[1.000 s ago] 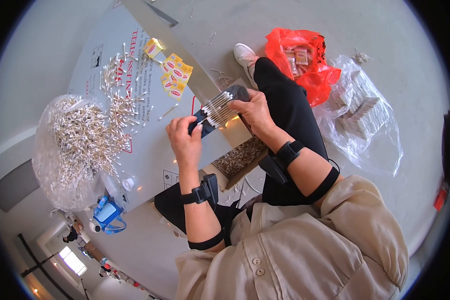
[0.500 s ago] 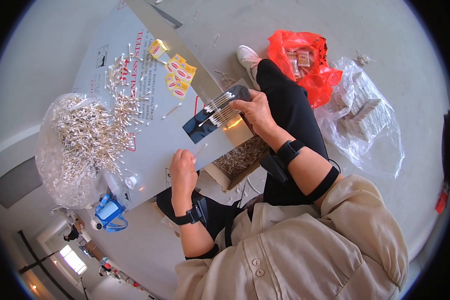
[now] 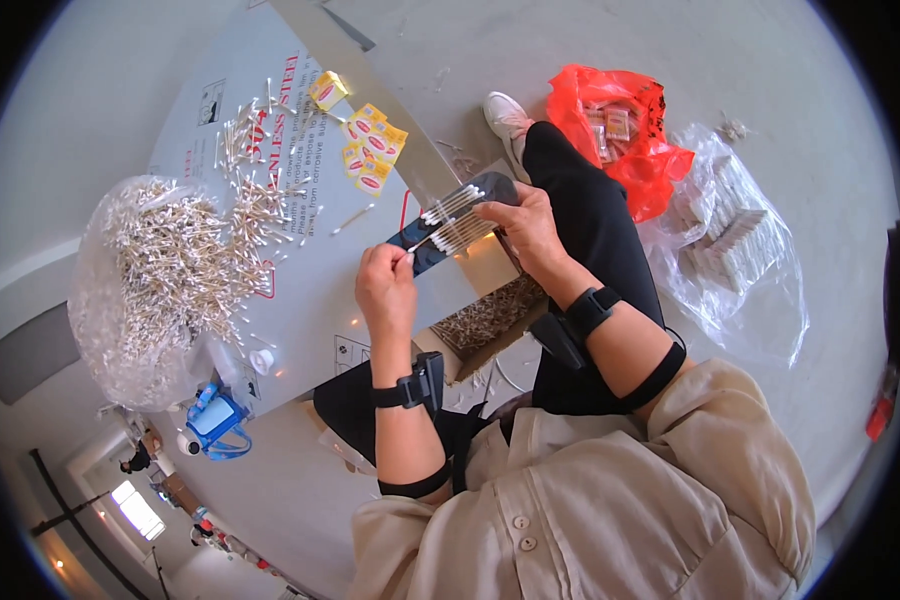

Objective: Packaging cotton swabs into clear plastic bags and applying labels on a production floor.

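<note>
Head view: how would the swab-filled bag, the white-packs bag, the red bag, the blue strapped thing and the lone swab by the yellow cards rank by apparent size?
Largest to smallest:
Swab-filled bag and white-packs bag: too alike to rank
Red bag
Blue strapped thing
Lone swab

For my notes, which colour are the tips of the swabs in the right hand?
The swabs have white tips, clearest in the head view.
</note>
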Demonstrator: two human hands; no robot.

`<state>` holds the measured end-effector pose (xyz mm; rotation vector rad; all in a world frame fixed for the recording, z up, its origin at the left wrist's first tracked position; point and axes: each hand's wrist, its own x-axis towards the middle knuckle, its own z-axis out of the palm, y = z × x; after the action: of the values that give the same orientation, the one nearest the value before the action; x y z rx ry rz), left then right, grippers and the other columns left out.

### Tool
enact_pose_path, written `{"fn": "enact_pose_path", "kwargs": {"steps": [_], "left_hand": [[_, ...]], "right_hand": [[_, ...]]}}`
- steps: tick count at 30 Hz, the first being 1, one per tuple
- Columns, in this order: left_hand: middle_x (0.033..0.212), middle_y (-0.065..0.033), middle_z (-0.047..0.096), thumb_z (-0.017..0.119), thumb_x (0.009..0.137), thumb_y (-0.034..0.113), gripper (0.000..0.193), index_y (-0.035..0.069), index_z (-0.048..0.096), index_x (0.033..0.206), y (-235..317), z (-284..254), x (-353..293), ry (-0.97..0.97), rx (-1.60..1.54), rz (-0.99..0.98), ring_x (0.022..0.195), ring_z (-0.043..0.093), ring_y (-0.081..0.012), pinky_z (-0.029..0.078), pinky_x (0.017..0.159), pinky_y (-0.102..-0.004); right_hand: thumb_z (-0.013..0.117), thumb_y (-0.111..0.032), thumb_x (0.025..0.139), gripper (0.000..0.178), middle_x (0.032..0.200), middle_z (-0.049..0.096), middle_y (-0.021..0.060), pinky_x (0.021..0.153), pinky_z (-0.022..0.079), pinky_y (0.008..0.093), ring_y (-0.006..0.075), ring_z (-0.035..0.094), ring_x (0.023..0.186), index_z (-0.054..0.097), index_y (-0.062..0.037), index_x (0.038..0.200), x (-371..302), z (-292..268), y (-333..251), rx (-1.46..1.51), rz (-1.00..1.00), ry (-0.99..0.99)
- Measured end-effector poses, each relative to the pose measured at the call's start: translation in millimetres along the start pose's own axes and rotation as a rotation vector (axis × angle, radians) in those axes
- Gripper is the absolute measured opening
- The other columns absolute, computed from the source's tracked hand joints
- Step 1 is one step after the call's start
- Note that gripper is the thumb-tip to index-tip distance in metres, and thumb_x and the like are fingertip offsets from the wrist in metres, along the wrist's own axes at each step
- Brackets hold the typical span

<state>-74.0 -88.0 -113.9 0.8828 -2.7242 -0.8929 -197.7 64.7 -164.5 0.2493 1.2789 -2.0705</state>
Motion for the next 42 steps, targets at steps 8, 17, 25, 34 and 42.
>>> {"fn": "enact_pose_path", "kwargs": {"steps": [8,17,25,34,42], "left_hand": [[0.093,-0.0111,0.057,0.069,0.077,0.001,0.015,0.005,0.061,0.088,-15.8,-15.6,41.2,0.382,0.353,0.187,0.094,0.056,-0.0287,0.047,0.082,-0.0387],[0.090,-0.0071,0.055,0.067,0.076,-0.002,0.015,0.006,0.056,0.083,-22.5,-21.3,30.2,-0.038,0.196,0.274,0.091,0.053,-0.0300,0.046,0.080,-0.0412],[0.088,-0.0086,0.054,0.065,0.077,-0.001,0.013,0.005,0.055,0.083,8.7,-16.5,24.4,-0.076,0.243,0.355,0.089,0.052,-0.0297,0.045,0.080,-0.0407],[0.091,-0.0087,0.056,0.064,0.079,0.000,0.012,0.004,0.058,0.088,22.7,-0.8,29.2,-0.104,0.190,0.365,0.091,0.053,-0.0299,0.045,0.083,-0.0398],[0.151,-0.0168,0.033,0.044,0.102,0.022,0.050,-0.003,0.033,0.144,16.7,45.4,0.0,0.383,-1.001,-0.015,0.141,0.031,-0.0285,0.024,0.117,-0.0407]], "right_hand": [[0.068,0.005,0.076,0.015,0.083,0.069,0.0033,0.069,0.049,0.0254,0.0108,0.062,0.072,0.070,0.0021,0.091,-0.6,-4.5,-1.4,0.045,-0.013,-0.012],[0.068,0.005,0.079,0.014,0.084,0.070,0.0048,0.069,0.053,0.0263,0.0122,0.065,0.072,0.069,0.0015,0.092,-0.5,-5.2,-1.6,0.024,-0.027,-0.029],[0.070,0.005,0.076,0.014,0.081,0.069,0.0033,0.068,0.049,0.0256,0.0106,0.061,0.072,0.070,0.0026,0.090,-0.5,-2.1,-0.9,0.068,0.008,-0.010],[0.069,-0.003,0.082,0.007,0.080,0.069,0.0027,0.063,0.050,0.0238,0.0097,0.063,0.067,0.069,0.0001,0.089,-4.0,1.0,-6.0,0.022,-0.005,-0.021],[0.069,-0.019,0.091,0.018,0.073,0.065,-0.0018,0.059,0.045,0.0211,0.0048,0.056,0.064,0.070,-0.0016,0.086,10.4,-0.9,-5.4,-0.019,-0.052,0.098]]}}
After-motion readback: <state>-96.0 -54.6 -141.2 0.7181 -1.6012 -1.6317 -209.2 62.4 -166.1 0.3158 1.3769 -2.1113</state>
